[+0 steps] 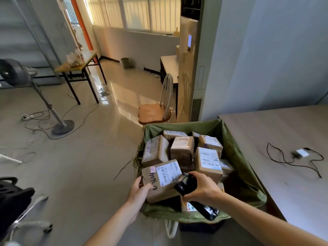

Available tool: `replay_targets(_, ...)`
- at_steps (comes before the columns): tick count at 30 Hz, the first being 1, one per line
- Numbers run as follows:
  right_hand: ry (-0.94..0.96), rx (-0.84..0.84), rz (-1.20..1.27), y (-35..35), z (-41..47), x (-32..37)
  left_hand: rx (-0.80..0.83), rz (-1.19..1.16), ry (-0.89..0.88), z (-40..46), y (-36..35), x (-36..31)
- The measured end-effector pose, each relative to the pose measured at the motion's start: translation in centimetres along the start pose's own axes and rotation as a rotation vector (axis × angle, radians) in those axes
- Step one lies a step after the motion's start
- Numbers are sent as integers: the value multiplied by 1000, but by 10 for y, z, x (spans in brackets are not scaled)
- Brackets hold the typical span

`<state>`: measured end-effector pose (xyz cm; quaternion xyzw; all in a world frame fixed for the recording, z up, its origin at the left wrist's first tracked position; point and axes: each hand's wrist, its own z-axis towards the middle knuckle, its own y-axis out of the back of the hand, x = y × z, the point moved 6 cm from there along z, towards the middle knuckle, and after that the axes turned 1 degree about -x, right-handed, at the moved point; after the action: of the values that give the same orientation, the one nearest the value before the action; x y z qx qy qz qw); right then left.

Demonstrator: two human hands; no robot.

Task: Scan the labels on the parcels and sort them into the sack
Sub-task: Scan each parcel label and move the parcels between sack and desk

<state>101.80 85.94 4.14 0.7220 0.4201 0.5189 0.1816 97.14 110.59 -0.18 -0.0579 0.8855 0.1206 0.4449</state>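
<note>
With our left hand (140,188) gripping the parcel (160,180) by one edge over the sack (248,174) and our right hand (200,188) closed on the scanner (186,184), we are risking a dropped parcel or missed label (167,173).

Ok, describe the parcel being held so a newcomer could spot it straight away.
Find the green sack beside the grey table. At its near left edge, the left hand grips a cardboard parcel; unlike its neighbours, it has black handwriting beside its label.

The parcels (182,150) were matt brown cardboard with smooth white paper labels. The sack (243,167) looked like coarse green woven cloth. The scanner (186,185) was black plastic, the floor (79,157) glossy.
</note>
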Motion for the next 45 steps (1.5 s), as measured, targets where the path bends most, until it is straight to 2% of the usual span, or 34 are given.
replay_targets(10, -5, -68, -20, 3, -19, 10, 21, 166, -105, -4, 12, -24)
replay_targets(19, -33, -283, -180, 100, -102, 21, 170, 392, -397, -48, -14, -114)
replay_targets(26, -176, -467, -165, 185, -234, -12, 368, 504, -644, -142, -102, -177)
replay_targets(33, -380, -671, -145, 248, -394, -74, 544, 566, -802, -264, -218, -207)
replay_targets(40, -610, -806, -96, 279, -600, -171, 833, 587, -902, -426, -370, -176)
replay_targets(45, -772, -835, -58, 274, -753, -249, 1017, 652, -934, -559, -471, -108)
